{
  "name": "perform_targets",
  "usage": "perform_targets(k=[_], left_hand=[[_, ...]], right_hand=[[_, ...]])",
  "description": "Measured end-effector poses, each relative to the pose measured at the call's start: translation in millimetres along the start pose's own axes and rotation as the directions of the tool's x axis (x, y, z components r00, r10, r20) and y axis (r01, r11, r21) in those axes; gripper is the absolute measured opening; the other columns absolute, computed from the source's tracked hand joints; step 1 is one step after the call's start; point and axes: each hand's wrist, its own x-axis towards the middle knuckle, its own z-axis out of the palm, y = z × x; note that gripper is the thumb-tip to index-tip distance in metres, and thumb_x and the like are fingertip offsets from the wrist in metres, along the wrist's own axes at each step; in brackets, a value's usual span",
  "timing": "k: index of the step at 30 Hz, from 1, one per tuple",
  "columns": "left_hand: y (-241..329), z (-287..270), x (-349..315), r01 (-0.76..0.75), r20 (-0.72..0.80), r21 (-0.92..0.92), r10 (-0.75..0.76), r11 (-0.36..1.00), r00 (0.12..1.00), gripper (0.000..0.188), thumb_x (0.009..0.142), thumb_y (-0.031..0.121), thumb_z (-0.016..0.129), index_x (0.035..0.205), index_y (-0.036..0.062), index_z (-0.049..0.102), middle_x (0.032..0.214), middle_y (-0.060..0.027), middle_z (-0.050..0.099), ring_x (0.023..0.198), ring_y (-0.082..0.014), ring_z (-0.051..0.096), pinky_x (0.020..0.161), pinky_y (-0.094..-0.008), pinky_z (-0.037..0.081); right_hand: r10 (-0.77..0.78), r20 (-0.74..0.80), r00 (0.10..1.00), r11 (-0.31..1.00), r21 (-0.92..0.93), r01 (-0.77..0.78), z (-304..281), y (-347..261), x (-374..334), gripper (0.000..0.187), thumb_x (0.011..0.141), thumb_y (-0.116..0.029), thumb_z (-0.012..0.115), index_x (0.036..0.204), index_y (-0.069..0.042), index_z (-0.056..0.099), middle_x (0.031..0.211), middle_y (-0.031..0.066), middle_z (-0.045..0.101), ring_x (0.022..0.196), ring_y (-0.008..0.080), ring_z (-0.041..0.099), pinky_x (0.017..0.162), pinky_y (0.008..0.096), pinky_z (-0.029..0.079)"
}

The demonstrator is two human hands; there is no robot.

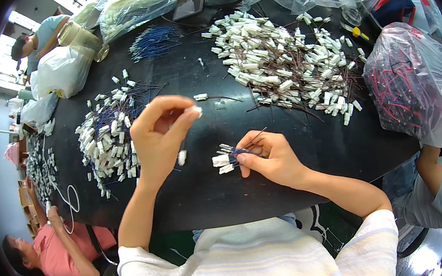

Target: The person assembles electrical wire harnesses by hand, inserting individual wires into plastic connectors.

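My left hand [160, 138] is raised over the black table, thumb and forefinger pinching a small white connector housing [195, 110]. In my right hand [273, 159] is a bunch of thin blue and brown wires [241, 151]. Some of their ends carry white housings [222, 162]; others show bare metal terminals, pointing left. Just right of my left wrist lies a loose white housing [182, 157]. Beyond both hands a single brown wire with a white housing [201, 97] rests on the table.
A big pile of white connectors on brown wires [283, 63] spreads at the far right. Left lies another pile, with blue wires [106, 138]; bare blue wires [153, 42] sit behind it. A bag of red wires [402, 88] stands right. People sit on both sides.
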Motion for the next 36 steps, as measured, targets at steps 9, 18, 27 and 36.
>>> perform_targets(k=[9, 18, 27, 36], left_hand=[[-42, -5, -40, 0.252, 0.031, -0.430, -0.265, 0.867, 0.964, 0.009, 0.084, 0.005, 0.059, 0.076, 0.0012, 0.054, 0.065, -0.0081, 0.060, 0.043, -0.0060, 0.045, 0.034, -0.0169, 0.026], [-38, 1, -44, 0.196, -0.111, -0.339, -0.246, 0.920, 0.963, 0.018, 0.085, 0.006, 0.058, 0.069, 0.0043, 0.050, 0.066, -0.0092, 0.061, 0.043, -0.0059, 0.047, 0.033, -0.0167, 0.027], [-37, 11, -49, 0.326, 0.089, -0.508, -0.328, 0.797, 0.941, 0.017, 0.086, 0.007, 0.058, 0.071, 0.0035, 0.050, 0.064, -0.0080, 0.059, 0.044, -0.0077, 0.049, 0.033, -0.0172, 0.029], [-34, 13, -54, 0.226, 0.061, -0.400, -0.221, 0.888, 0.973, 0.008, 0.083, 0.002, 0.060, 0.078, -0.0021, 0.055, 0.069, -0.0117, 0.062, 0.050, -0.0078, 0.053, 0.039, -0.0176, 0.038]], right_hand=[[0.026, -0.042, 0.999, 0.999, -0.047, -0.028, 8, -7, 2, 0.007, 0.083, 0.000, 0.057, 0.086, 0.003, 0.051, 0.073, 0.0070, 0.060, 0.066, 0.0094, 0.058, 0.062, 0.0207, 0.046], [-0.040, -0.112, 0.993, 0.998, -0.059, 0.034, 10, -5, 1, 0.006, 0.082, 0.001, 0.057, 0.085, 0.002, 0.051, 0.074, 0.0071, 0.059, 0.065, 0.0100, 0.058, 0.062, 0.0209, 0.046], [-0.057, -0.169, 0.984, 0.998, -0.048, 0.050, 13, -4, 2, 0.009, 0.079, 0.000, 0.060, 0.081, 0.003, 0.053, 0.074, 0.0066, 0.060, 0.064, 0.0087, 0.059, 0.057, 0.0203, 0.047], [-0.040, -0.186, 0.982, 0.997, -0.073, 0.027, 11, -6, 0, 0.009, 0.078, 0.001, 0.061, 0.079, 0.004, 0.052, 0.075, 0.0066, 0.060, 0.064, 0.0080, 0.058, 0.056, 0.0199, 0.047]])
